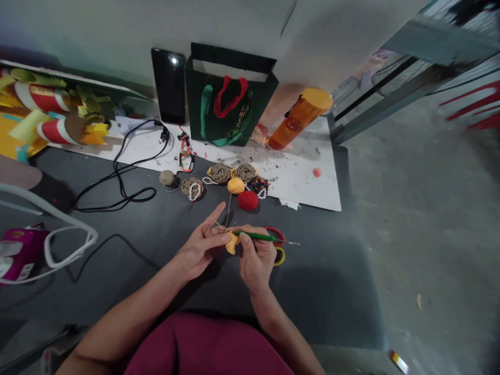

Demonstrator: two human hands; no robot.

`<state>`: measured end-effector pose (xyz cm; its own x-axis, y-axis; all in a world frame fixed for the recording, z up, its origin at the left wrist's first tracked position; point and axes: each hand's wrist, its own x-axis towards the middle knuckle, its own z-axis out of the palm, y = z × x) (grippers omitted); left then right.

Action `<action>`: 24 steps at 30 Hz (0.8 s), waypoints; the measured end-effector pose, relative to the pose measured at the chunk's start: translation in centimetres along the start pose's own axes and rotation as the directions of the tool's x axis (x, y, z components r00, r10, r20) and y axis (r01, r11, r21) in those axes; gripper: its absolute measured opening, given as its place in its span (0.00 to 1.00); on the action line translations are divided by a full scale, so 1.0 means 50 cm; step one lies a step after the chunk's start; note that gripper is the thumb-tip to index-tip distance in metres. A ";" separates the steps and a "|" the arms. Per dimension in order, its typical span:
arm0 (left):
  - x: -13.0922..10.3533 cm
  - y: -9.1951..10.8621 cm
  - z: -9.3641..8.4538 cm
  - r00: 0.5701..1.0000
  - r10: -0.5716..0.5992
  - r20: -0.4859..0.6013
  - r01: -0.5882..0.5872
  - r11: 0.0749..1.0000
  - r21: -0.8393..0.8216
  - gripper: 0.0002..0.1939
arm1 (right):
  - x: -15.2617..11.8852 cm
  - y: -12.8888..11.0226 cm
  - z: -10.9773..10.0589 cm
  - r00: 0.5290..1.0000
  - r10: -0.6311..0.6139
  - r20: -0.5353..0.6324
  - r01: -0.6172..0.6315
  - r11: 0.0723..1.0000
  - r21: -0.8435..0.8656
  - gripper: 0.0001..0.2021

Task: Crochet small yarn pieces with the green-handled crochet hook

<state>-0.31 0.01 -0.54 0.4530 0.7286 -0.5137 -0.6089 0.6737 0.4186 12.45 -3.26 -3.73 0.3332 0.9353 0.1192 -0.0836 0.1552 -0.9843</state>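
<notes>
Near the middle of the dark table, my left hand [200,249] pinches a small yellow crocheted piece [232,244], its index finger raised with yarn running over it. Closed around a green-handled crochet hook [255,236] is my right hand [258,258], which meets the right side of the piece. A strand leads up from the hands to a yellow yarn ball [236,186]. Beside that ball sits a red yarn ball [247,200]. Scissors with red and yellow handles [279,256] lie partly hidden behind my right hand.
Brown crocheted coils [220,173], beads and a grey yarn ball [166,178] lie beyond my hands. Farther back stand a dark green bag [230,104], a black phone [169,86] and an orange bottle [297,119]. A black cable [121,177] loops at left.
</notes>
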 end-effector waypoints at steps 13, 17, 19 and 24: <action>0.007 0.011 -0.016 0.987 -0.082 0.136 0.087 0.996 -0.035 0.41 | 0.021 -0.002 -0.015 0.986 0.165 -0.001 -0.164 0.981 0.106 0.08; 0.004 0.008 -0.010 0.993 0.002 0.116 -0.005 1.000 0.026 0.36 | 0.021 -0.003 0.001 0.964 0.265 -0.007 -0.254 0.932 0.260 0.08; 0.001 0.006 -0.005 0.992 0.113 0.064 -0.120 0.986 0.120 0.38 | 0.018 -0.005 0.009 0.964 0.264 0.021 -0.260 0.927 0.269 0.08; -0.002 -0.001 0.003 0.949 0.315 -0.017 -0.297 0.909 0.294 0.42 | 0.010 -0.001 0.010 0.997 0.045 0.064 -0.051 0.995 0.086 0.03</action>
<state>-0.22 -0.09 -0.40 0.2268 0.9017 -0.3681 -0.4964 0.4322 0.7529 12.13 -2.65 -3.58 0.2678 0.9599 0.0824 -0.1807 0.1341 -0.9744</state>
